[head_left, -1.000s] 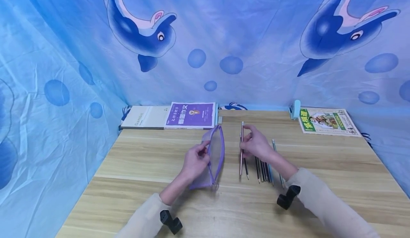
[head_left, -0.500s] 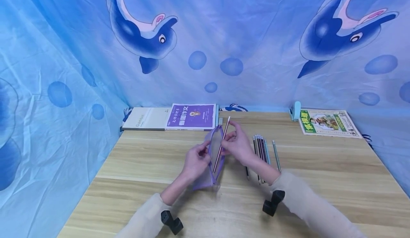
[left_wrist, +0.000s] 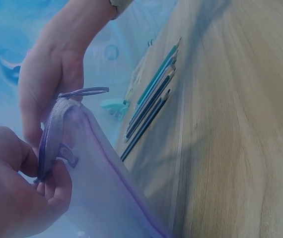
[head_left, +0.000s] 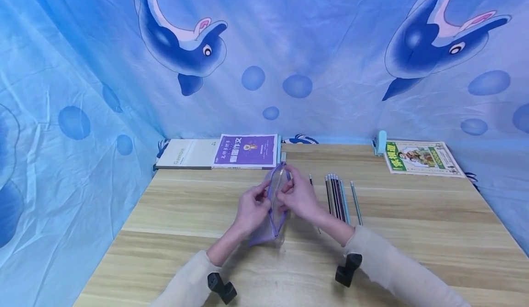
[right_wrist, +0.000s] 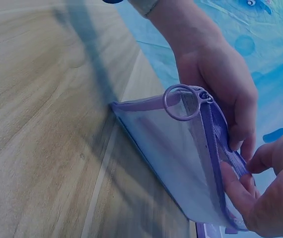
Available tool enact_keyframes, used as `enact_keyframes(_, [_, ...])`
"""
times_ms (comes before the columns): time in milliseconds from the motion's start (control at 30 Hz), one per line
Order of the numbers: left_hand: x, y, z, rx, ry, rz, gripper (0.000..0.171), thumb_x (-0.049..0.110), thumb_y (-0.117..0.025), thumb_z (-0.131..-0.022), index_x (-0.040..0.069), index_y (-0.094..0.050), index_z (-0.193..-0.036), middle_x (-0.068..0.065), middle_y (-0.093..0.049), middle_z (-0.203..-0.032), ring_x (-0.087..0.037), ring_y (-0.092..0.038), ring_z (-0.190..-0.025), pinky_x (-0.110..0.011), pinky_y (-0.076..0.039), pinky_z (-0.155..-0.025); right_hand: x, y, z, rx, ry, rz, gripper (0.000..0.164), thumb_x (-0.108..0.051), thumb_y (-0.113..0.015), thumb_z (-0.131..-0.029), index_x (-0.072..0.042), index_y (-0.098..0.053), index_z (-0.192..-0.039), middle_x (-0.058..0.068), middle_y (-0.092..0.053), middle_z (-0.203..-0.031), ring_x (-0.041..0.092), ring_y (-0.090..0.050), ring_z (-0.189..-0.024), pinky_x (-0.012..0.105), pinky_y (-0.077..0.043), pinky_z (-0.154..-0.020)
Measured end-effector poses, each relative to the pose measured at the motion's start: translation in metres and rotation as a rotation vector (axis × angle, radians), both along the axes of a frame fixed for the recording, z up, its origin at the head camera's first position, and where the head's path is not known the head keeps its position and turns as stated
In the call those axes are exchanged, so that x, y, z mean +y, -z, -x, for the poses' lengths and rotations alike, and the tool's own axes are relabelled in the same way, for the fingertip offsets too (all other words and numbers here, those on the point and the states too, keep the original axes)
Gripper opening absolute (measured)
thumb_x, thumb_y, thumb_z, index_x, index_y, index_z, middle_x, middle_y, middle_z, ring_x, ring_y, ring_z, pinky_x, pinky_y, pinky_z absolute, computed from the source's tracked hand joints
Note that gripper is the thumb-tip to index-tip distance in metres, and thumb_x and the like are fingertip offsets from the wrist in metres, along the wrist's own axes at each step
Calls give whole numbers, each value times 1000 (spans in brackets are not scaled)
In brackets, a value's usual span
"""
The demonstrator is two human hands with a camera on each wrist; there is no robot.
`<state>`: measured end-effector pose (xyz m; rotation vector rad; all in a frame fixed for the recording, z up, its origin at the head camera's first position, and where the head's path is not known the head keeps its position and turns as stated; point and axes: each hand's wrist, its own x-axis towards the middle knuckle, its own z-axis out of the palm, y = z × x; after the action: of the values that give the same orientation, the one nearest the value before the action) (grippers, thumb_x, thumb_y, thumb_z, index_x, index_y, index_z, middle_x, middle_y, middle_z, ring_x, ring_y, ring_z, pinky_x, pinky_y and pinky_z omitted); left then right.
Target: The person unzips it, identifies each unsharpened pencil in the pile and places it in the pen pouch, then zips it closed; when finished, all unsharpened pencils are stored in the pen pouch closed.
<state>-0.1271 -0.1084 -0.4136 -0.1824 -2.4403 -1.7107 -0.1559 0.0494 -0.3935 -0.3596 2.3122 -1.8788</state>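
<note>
Just below the frame's centre, the left hand (head_left: 252, 207) pinches the rim of a translucent purple zip pouch (head_left: 262, 232); the right hand (head_left: 300, 198) is at its mouth, though I can't tell whether it holds anything. Farther right, pencils (head_left: 335, 198) lie on the tabletop (head_left: 186, 220).

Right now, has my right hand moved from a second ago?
Yes: leftward in the head view. Your right hand is now farther from the green magazine, at the open purple pouch.
</note>
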Motion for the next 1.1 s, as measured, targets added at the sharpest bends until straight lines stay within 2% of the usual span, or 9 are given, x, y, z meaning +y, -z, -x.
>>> enact_keyframes(167, [0,-1,1,-12,3,-9,54,-14,-56,-79,-10,-57,-133,-16,-61,-93,-20,-57,-81,-21,-54,-65,11,-2,2,14,11,-10,72,10,-64,-84,-1,-37,-150,16,-58,-93,35,-64,-77,37,-61,-58])
enact_keyframes(367, [-2,1,3,45,6,2,52,-16,-54,-78,-13,-58,-130,-14,-61,-90,-22,-58,-80,-20,-53,-59,49,0,17,22,61,-58,56,5,-59,-89,1,-46,-143,17,-56,-99,44,-62,-87,47,-61,-67])
enact_keyframes(500, [-3,1,3,48,8,7,51,-16,-54,-78,-13,-59,-128,-14,-62,-90,-22,-58,-79,-20,-53,-59,82,10,24,34,79,-170,48,2,-59,-91,6,-49,-138,17,-58,-99,44,-65,-82,48,-61,-68])
enact_keyframes(600, [-2,2,2,33,5,3,50,-17,-54,-78,-14,-58,-129,-14,-62,-90,-23,-59,-80,-18,-52,-60,103,20,24,55,71,-266,46,3,-60,-90,11,-49,-133,17,-60,-94,38,-67,-72,44,-61,-64])
enact_keyframes(733, [-2,3,1,29,2,8,51,-16,-55,-78,-13,-57,-129,-14,-62,-90,-22,-59,-80,-19,-53,-61,121,30,22,49,43,-322,48,9,-62,-86,17,-46,-131,19,-59,-91,32,-67,-67,39,-61,-62])
enact_keyframes(900, [-2,4,2,31,5,3,51,-15,-56,-79,-12,-57,-130,-13,-62,-90,-22,-58,-80,-20,-54,-62,128,38,23,22,15,-364,56,11,-65,-82,19,-44,-133,19,-59,-90,27,-66,-69,34,-61,-62])
enact_keyframes(1100, [-2,4,2,32,18,-22,52,-16,-55,-78,-13,-57,-130,-14,-62,-89,-25,-58,-79,-19,-53,-60,124,39,24,99,-21,-516,61,8,-69,-77,18,-46,-133,19,-64,-92,24,-66,-70,34,-60,-62])
